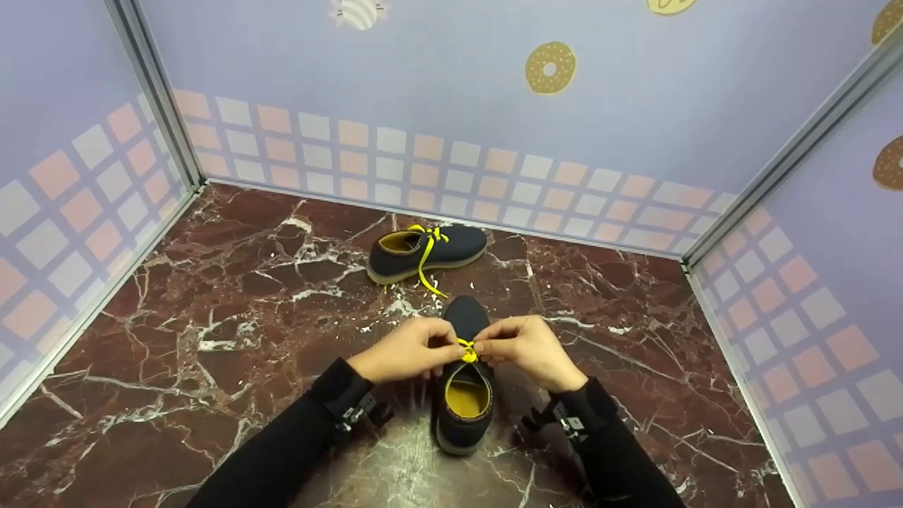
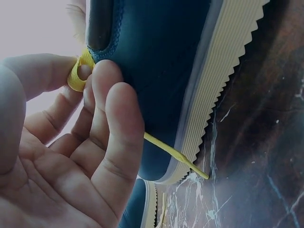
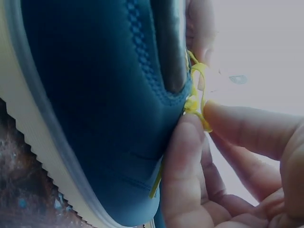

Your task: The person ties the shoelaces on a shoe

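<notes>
A dark shoe [image 1: 462, 423] with a yellow lining stands on the floor, toe pointing away from me. Its yellow shoelace [image 1: 469, 353] is looped at the top of the opening. From the left, my left hand [image 1: 416, 351] pinches a loop of lace between thumb and fingers; the left wrist view shows this yellow loop [image 2: 76, 78] and a lace end [image 2: 178, 156] hanging down the shoe's side. My right hand [image 1: 529, 351] pinches the lace from the other side, its thumb [image 3: 247, 128] against the yellow loop in the right wrist view.
A second dark shoe [image 1: 458, 247] lies beyond the first, turned sideways, its yellow lace [image 1: 427, 264] trailing onto the floor. Brown marbled floor [image 1: 282, 339] lies beneath. Purple walls with a checked border [image 1: 423, 166] enclose the back and both sides.
</notes>
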Demonstrator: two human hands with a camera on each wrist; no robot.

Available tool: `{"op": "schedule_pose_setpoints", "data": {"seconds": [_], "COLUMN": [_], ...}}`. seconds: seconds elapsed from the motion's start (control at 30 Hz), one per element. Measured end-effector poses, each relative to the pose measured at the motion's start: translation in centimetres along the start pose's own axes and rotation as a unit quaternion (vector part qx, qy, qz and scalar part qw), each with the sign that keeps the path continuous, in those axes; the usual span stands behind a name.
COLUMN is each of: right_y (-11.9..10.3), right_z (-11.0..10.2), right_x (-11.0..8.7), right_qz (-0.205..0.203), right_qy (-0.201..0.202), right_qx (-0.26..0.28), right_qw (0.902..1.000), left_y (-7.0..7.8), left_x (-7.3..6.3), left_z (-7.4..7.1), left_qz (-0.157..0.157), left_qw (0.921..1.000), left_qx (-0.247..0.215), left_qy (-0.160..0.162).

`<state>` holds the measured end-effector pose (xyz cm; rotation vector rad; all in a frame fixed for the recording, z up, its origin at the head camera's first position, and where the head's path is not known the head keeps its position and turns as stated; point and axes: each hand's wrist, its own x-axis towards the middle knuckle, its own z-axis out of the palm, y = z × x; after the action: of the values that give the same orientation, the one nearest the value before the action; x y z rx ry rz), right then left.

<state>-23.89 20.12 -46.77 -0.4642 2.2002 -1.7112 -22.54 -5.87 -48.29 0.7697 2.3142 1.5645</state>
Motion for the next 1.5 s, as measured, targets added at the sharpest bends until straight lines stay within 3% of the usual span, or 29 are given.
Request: {"op": "schedule_pose_setpoints", "data": {"seconds": [0.37,0.6,0.77,1.07,1.5], "right_y": [-0.3,-0.6,-0.9,-1.6,-0.9], "right_z": [0.5,0.1,-0.4,-0.8,0.9], "right_x": [-0.2,-0.4,-0.6,-1.1,-1.1], "right_qz": [-0.015,-0.067,-0.103,-0.073,-0.088], "right_qy": [0.029,0.034,0.011,-0.044,0.004], "right_qx": [-0.033,-0.105,-0.145,-0.136,-0.188], "right_qw": [0.9989,0.9917,0.984,0.987,0.9783], "left_y": [0.1,0.2,0.2,0.2,0.0], "left_x": [0.0,0.1,0.2,0.1,0.1], "left_z": [0.0,0.1,0.2,0.1,0.3], "left_qz": [-0.001,-0.005,-0.007,-0.011,-0.008], "left_qw": [1.0,0.9992,0.9993,0.9997,0.9998], "left_qx": [-0.002,-0.039,-0.036,-0.023,-0.016], "left_qy": [0.003,0.001,-0.004,-0.008,-0.002]}}
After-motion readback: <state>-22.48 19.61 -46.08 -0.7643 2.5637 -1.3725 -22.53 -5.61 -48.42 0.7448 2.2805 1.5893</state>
